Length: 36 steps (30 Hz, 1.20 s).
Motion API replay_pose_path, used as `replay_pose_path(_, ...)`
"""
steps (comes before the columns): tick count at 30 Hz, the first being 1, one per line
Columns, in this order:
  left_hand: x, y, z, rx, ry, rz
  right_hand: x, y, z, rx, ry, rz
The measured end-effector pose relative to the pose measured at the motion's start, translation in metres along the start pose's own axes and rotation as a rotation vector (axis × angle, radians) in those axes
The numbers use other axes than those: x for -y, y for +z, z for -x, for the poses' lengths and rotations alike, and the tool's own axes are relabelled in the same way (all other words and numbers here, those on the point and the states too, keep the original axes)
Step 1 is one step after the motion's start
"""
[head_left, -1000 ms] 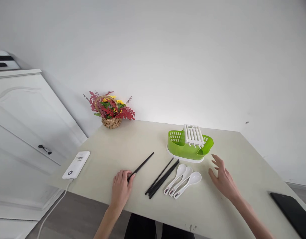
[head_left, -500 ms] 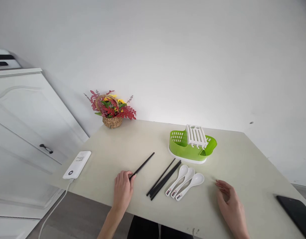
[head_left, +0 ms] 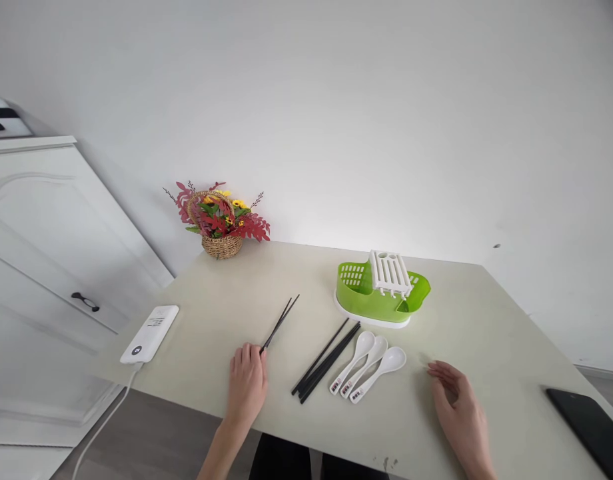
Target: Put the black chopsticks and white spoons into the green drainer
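Note:
My left hand [head_left: 248, 381] grips a pair of black chopsticks [head_left: 280, 321] near their close ends, and their far tips spread slightly apart. To its right lie several more black chopsticks [head_left: 331, 363], loosely bunched on the table. Beside these are three white spoons [head_left: 386, 365] with small printed marks on the handles. My right hand [head_left: 459, 410] rests on the table right of the spoons, loosely curved, a gap between thumb and fingers, holding nothing visible. Behind the spoons stands a green utensil basket [head_left: 369, 303] with a white slotted rack [head_left: 392, 273] across its top.
A wicker basket of flowers [head_left: 221, 245] stands at the table's back left. On the left edge sits a white power bank [head_left: 151, 333] with a cable [head_left: 104, 420]. A black phone [head_left: 586, 423] lies at the right. A white cabinet [head_left: 51, 280] borders the left side.
The chopsticks in my left hand have fanned apart, so two tips now show. My right hand stays in place on the table. The whole view has shifted slightly.

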<state>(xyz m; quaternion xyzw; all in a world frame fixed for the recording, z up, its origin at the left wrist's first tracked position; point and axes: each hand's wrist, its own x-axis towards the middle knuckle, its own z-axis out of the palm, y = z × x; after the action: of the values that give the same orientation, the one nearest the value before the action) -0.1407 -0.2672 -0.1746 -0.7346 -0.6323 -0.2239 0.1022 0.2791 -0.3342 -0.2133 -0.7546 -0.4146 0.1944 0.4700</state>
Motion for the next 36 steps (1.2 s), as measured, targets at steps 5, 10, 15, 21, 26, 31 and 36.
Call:
replay_pose_path(5,0.004,-0.007,0.001,0.024,-0.070,0.227,0.001,-0.002,0.000,-0.011,0.003,-0.037)
replay_pose_path(10,-0.003,-0.023,0.009,0.183,-0.192,0.708,0.030,-0.005,0.015,0.022,-0.031,0.001)
replay_pose_path(15,-0.042,-0.039,0.024,0.363,-0.201,0.904,0.116,0.006,0.037,0.557,-0.217,-0.239)
replay_pose_path(21,-0.071,-0.046,0.024,0.434,-0.060,0.931,0.201,0.028,0.032,0.763,-0.334,-0.291)
replay_pose_path(26,-0.056,-0.042,0.006,0.337,0.069,0.851,0.231,0.038,0.023,0.742,-0.601,-0.224)
replay_pose_path(31,-0.036,-0.030,-0.015,0.264,0.124,0.810,0.253,0.052,0.024,0.773,-0.830,-0.128)
replay_pose_path(36,-0.027,-0.021,-0.026,0.274,0.094,0.793,0.259,0.067,0.020,0.750,-0.936,0.013)
